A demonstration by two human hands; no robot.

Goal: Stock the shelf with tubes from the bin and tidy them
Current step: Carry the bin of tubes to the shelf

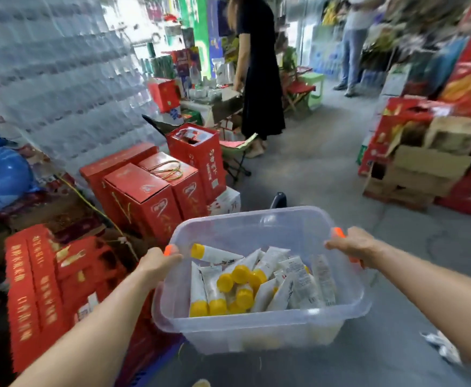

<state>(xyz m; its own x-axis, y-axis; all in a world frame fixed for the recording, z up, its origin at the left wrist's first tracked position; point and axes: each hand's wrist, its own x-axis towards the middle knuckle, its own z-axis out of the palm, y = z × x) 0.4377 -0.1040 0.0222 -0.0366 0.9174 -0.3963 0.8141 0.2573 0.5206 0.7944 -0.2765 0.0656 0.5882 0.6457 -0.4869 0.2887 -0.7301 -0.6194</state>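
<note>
A clear plastic bin (pixel 256 328) hangs in the air in front of me, carried above the grey floor. Inside it lie several white tubes with yellow caps (pixel 245 283), piled loosely. My left hand (pixel 157 265) grips the orange handle on the bin's left end. My right hand (pixel 353 244) grips the orange handle on the right end. No shelf is plainly in view.
Red cartons (pixel 145 188) are stacked along the left wall, more red and brown boxes (pixel 424 163) on the right. A person in a black dress (pixel 259 79) stands ahead by a cluttered table; another person (pixel 353 43) stands farther back. Grey floor (pixel 312 169) runs between.
</note>
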